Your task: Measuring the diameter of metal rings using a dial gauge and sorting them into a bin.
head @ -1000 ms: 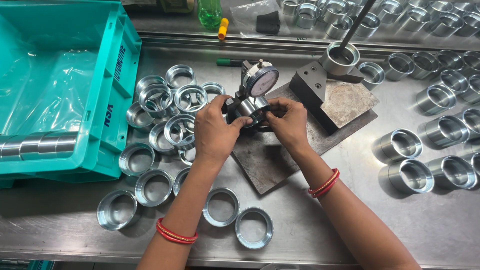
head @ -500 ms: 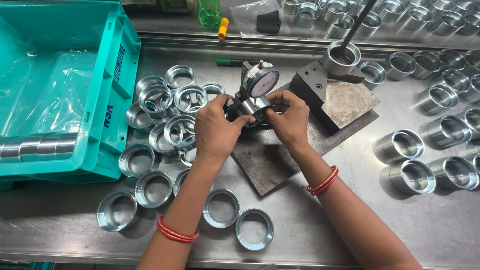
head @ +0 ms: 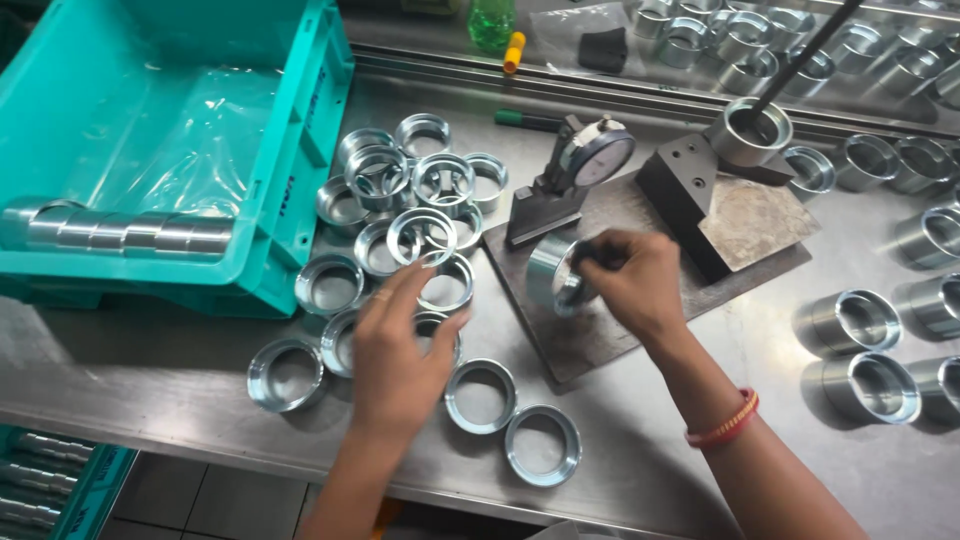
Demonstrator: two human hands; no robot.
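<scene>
Gripping hand: right hand [head: 630,283] has its fingers curled round a metal ring [head: 552,275], held on edge just above the dark steel plate [head: 600,330].
Other hand: left hand [head: 398,355] lies flat with fingers spread and loose, holding nothing, over the cluster of loose rings [head: 410,215]; fingertips touch one or two of them.
Labels: teal crate [head: 300,180] bears small white lettering on its near wall; a green bottle [head: 491,20] and a yellow marker [head: 514,52] lie at the back.
Surface: stainless steel workbench [head: 700,470], scuffed and reflective; tiled floor shows below its near edge.
Containers: the crate holds clear plastic sheeting [head: 190,130] and a row of rings [head: 120,232] lying end to end.
Gauge: dial indicator [head: 590,160] stands on the plate, just behind the held ring.
Right side: finished sleeves [head: 870,350] lie on their sides, well apart from the hands.
</scene>
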